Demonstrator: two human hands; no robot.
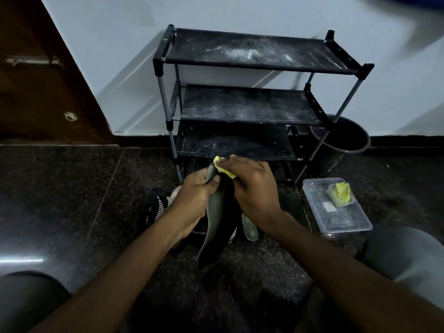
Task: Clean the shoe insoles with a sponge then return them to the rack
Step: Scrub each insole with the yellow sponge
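Left hand (197, 195): curled round the insole (213, 224) near its far end, thumb across its top face, holding it lengthwise with the near end hanging toward the floor.
Right hand (254, 186): fingers bent over the yellow sponge (222, 168), pressing it onto the insole's far tip; thumb hidden.
Insole position: off the rack (240, 106), held in the air just in front of the lowest shelf.
Second insole (249, 228): pale, on the floor just right of the held one, partly behind the right wrist; whether cleaned, cannot tell.
Shoes (156, 205): dark, on the floor beneath and left of the hands.
Rack: far centre against the wall, shelves streaked with white dust.
Plastic box (336, 219): on the floor at right, with a small tub holding another yellow piece (341, 192).
Done so far: insole out and wiping under way, seemingly at the far tip.
Left to do: probably the rest of this surface, perhaps the second insole, then both back on the rack, a step not yet done.
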